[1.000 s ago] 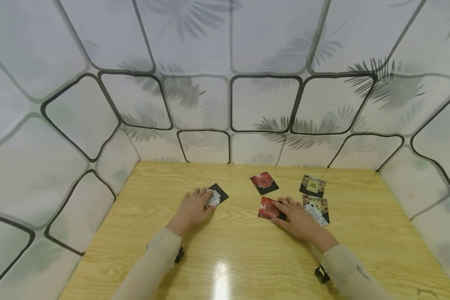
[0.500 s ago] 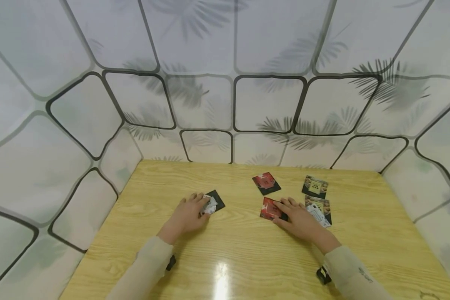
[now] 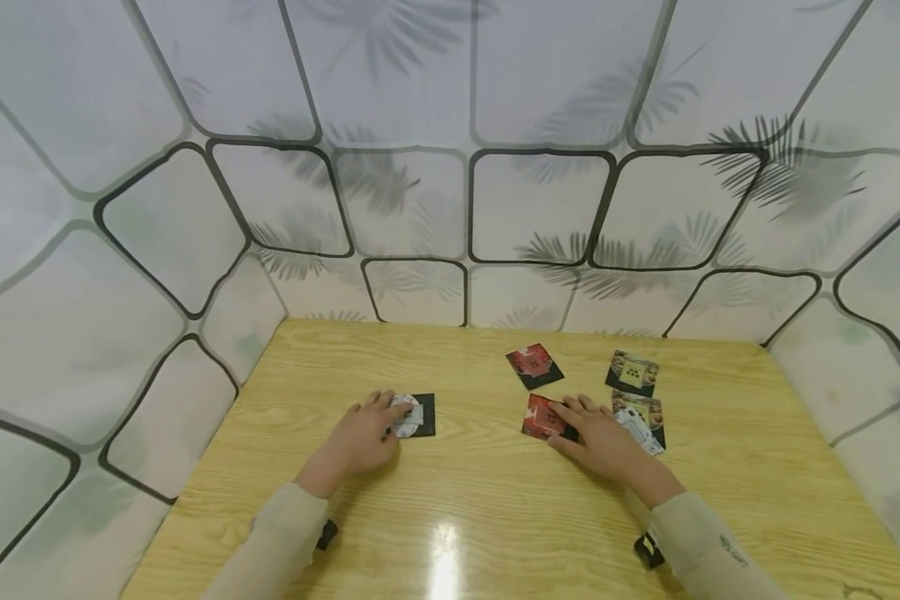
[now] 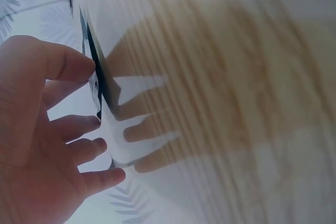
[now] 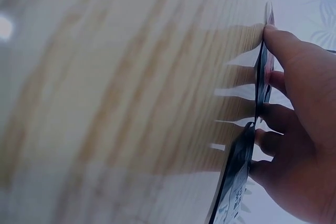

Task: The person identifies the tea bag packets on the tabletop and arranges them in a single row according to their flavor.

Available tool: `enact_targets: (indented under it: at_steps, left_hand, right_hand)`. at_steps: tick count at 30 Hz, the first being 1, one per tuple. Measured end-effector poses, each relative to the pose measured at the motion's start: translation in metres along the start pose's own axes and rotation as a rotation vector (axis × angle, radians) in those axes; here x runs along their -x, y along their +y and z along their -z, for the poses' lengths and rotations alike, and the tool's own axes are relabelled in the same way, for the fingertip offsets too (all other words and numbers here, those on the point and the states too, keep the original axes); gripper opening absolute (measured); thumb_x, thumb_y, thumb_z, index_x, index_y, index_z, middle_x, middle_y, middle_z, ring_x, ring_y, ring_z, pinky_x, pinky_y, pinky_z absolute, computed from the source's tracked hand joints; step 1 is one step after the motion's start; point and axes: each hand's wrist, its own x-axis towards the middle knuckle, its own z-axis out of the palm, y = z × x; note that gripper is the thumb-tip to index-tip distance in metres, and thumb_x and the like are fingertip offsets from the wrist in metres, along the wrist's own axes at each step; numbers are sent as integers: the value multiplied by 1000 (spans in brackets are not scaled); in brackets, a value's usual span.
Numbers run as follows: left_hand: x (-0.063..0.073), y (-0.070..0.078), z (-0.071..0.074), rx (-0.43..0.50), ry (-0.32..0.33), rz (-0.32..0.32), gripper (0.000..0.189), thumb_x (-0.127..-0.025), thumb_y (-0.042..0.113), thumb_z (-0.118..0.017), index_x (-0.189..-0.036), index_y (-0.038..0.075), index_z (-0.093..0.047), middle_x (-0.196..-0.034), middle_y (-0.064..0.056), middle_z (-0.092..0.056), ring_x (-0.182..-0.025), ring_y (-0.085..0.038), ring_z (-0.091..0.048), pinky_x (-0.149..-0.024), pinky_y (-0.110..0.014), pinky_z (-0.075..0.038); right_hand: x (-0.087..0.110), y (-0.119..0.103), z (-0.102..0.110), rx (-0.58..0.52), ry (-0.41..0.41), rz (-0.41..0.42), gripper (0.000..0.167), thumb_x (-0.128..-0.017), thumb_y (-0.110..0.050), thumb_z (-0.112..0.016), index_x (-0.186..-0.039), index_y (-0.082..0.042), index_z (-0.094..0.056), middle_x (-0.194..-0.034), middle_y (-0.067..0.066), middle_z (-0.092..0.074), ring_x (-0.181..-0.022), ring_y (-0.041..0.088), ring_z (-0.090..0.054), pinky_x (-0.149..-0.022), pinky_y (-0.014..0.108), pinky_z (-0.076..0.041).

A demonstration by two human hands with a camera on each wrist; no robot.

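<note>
Head view looked down and forward from above and behind the left hand (image 3: pixel 360 435) and right hand (image 3: pixel 598 440), wrist views looked forward, low over the table (image 3: pixel 480 492), each close behind its own hand, which the head view shared

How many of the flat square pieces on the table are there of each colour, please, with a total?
Red-and-black pieces: 2
Yellow-and-black pieces: 2
White-and-black pieces: 2 (one touched by the left hand; the other seems partly hidden by the right hand)
Total: 6
</note>
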Motion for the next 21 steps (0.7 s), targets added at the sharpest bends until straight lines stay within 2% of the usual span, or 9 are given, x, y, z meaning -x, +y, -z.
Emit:
enact_targets:
  at_steps: [4, 9, 16, 21]
  left_hand:
    - [3, -4, 2, 9, 15, 0, 54, -103, 13, -56, -156, 17, -54, -163, -31, -40, -152, -54, -36, -118, -74, -34]
    - [6, -10, 5, 19, 40, 12, 60, -97, 8, -57, -157, 10, -50, -161, -33, -41, -150, -57, -38, -117, -76, -34]
    - [6, -11, 6, -2, 104, 61, 50, -105, 17, -58, -153, 4, -55, -156, -32, -50, -145, -56, -45, -115, -76, -36]
    - [0, -4, 1, -18, 92, 37, 50, -109, 28, -57, -149, -1, -57, -152, -32, -54, -143, -55, -47, -114, -76, -37]
  right_hand:
    - [0, 0, 1, 0, -6, -4, 69, -107, -47, -59, -160, -7, -45, -164, 30, -39, -154, 56, -29, -121, 76, -25]
    - [1, -2, 3, -6, -11, -5, 68, -107, -45, -60, -160, -6, -45, -164, 31, -39, -154, 56, -28, -121, 76, -25]
    - [1, -1, 2, -8, -27, -11, 69, -107, -46, -59, -161, -6, -44, -165, 31, -37, -155, 56, -27, -121, 76, -24]
    - [1, 1, -1, -9, -19, -13, 69, -107, -47, -59, -161, -6, -44, -165, 31, -37, -155, 56, -27, -121, 76, -24]
